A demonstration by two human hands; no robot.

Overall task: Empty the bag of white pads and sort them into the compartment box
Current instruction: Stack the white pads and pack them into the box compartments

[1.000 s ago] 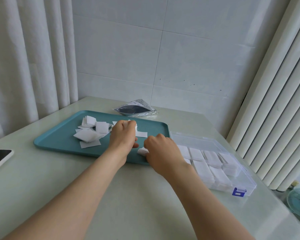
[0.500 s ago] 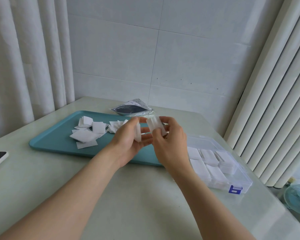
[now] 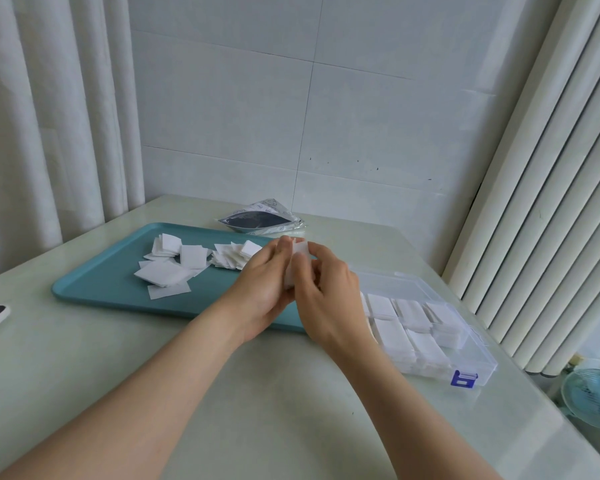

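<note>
- Compartment box (image 3: 478,341): lid open, at right end of teal tray (image 3: 101,285), long axis far-left to near-right; right hand (image 3: 329,292) nearer than left hand (image 3: 260,289).
- Loose pads (image 3: 174,268): scattered on tray, left of hands.
- Bag (image 3: 260,220): beyond tray, looks emptied.
- Pad stack (image 3: 297,261): pinched by both hands' curled fingers, raised over tray; box lies to its right.

No lettering was legible: faint print on the crumpled silver-and-black foil bag (image 3: 262,221), lying on the pale bench (image 3: 222,393), was too blurred.
</note>
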